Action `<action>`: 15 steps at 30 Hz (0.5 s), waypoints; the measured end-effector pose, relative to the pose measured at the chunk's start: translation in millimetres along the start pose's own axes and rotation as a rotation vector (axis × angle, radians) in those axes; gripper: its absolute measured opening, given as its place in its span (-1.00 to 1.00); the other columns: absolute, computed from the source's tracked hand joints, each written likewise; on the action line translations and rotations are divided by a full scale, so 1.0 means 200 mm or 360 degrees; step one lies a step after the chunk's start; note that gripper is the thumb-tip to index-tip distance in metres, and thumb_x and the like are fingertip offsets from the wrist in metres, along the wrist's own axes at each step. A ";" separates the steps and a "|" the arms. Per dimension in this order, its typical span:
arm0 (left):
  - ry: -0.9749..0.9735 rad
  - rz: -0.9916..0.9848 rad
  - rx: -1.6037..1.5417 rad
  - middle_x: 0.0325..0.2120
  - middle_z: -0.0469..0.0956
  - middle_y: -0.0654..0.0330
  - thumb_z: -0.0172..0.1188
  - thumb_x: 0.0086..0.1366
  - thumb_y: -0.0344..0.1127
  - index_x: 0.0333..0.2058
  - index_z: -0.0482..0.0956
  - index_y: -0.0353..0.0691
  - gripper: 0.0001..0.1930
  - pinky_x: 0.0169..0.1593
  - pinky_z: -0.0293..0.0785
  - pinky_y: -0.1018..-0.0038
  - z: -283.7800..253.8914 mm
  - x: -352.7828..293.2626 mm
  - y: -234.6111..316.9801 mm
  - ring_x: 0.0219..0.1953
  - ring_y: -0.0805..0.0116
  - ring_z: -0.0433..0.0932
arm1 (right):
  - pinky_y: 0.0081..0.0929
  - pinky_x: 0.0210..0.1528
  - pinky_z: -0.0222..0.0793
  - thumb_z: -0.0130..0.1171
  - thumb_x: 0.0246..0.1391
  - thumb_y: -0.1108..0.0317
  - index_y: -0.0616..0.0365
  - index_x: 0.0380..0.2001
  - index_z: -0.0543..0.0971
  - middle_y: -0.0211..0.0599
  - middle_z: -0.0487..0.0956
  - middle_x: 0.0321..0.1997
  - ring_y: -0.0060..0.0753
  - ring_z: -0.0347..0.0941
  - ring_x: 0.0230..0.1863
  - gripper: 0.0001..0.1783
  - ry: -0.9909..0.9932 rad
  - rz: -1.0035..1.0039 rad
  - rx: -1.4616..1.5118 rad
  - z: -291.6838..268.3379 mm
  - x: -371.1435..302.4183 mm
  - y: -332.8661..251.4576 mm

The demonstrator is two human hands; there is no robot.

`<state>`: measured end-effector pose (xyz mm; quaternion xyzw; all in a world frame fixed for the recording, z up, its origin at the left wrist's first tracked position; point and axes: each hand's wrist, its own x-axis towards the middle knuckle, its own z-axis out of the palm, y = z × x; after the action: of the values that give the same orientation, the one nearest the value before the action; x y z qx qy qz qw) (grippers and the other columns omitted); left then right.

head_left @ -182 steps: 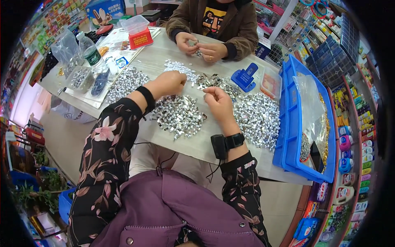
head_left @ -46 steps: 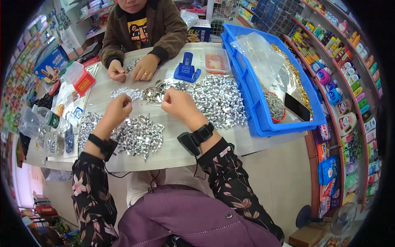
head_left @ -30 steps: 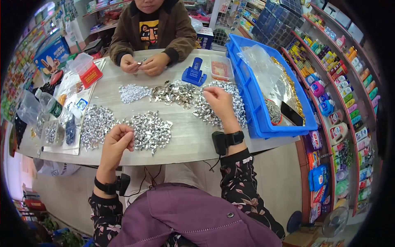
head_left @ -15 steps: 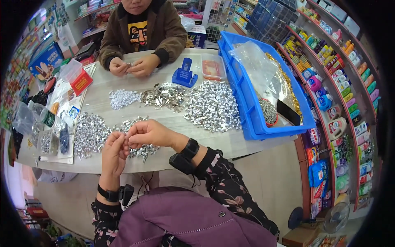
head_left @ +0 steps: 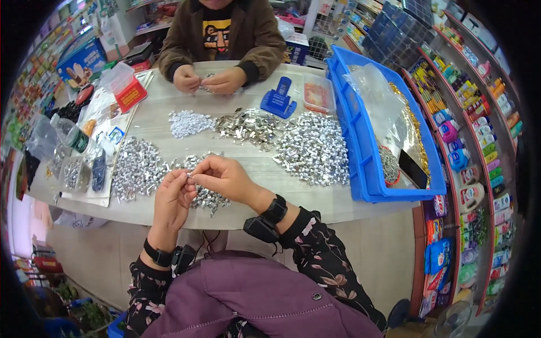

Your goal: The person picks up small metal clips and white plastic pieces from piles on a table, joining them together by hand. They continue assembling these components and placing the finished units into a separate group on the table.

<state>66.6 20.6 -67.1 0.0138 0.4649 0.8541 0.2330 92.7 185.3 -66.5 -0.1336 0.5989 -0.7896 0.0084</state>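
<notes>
My left hand (head_left: pixel 173 197) is closed, its fingertips pinched together and meeting those of my right hand. My right hand (head_left: pixel 222 179) is bent over them in a pinch of its own. Whatever small piece lies between the fingertips is too small to make out. Both hands are above a heap of small silver metal pieces (head_left: pixel 207 200) near the front of the table. To their left spreads another heap of silver pieces (head_left: pixel 137 169). Farther back are a pale whitish heap (head_left: pixel 190 123), flat shiny metal bits (head_left: pixel 247 127) and a large silver heap (head_left: pixel 313 149).
Across the table (head_left: pixel 253 200) a person's hands (head_left: pixel 208 80) hold small pieces. A blue tray (head_left: pixel 360 179) with bags and a phone (head_left: pixel 413 169) fills the right side. A blue stand-like device (head_left: pixel 278 99) and a clear container (head_left: pixel 319 94) sit at the back. Bottles and boxes crowd the left.
The view has shifted, so the table and heaps appear farther right. My hands stay together at the fingertips over the same heap. The other person's hands have moved a little apart.
</notes>
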 end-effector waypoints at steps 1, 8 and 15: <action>0.0011 0.0039 0.0021 -0.51 0.49 0.23 0.00 0.25 -0.37 -0.27 0.41 -0.28 -0.87 -0.42 0.51 0.67 -0.01 0.00 0.00 -0.53 0.53 0.49 | -0.66 -0.28 0.36 0.16 -0.01 0.43 0.24 -0.39 0.51 -0.37 0.53 -0.39 -0.59 0.44 -0.34 -0.88 -0.0034 0.0006 0.0012 0.00 0.00 0.00; 0.0065 0.0110 0.0273 -0.42 0.50 0.12 0.03 0.24 -0.35 -0.24 0.38 -0.33 -0.82 -0.38 0.53 0.58 0.03 -0.01 -0.04 -0.46 0.41 0.54 | -0.65 -0.31 0.32 0.17 -0.06 0.48 0.23 -0.46 0.52 -0.36 0.48 -0.37 -0.57 0.39 -0.37 -0.93 -0.0001 -0.0457 -0.0843 -0.03 0.00 0.01; 0.0002 0.0402 0.0352 -0.49 0.49 0.19 0.00 0.24 -0.39 -0.28 0.40 -0.30 -0.88 -0.42 0.47 0.63 0.03 -0.05 -0.07 -0.48 0.52 0.50 | -0.63 -0.30 0.35 0.14 -0.06 0.59 0.22 -0.43 0.49 -0.33 0.45 -0.33 -0.53 0.40 -0.33 -0.92 -0.0013 -0.0392 -0.0471 0.00 -0.01 0.04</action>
<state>81.5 27.8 -72.2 0.0970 0.5507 0.8202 0.1206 92.9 182.4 -74.8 -0.2089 0.6875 -0.6874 -0.1055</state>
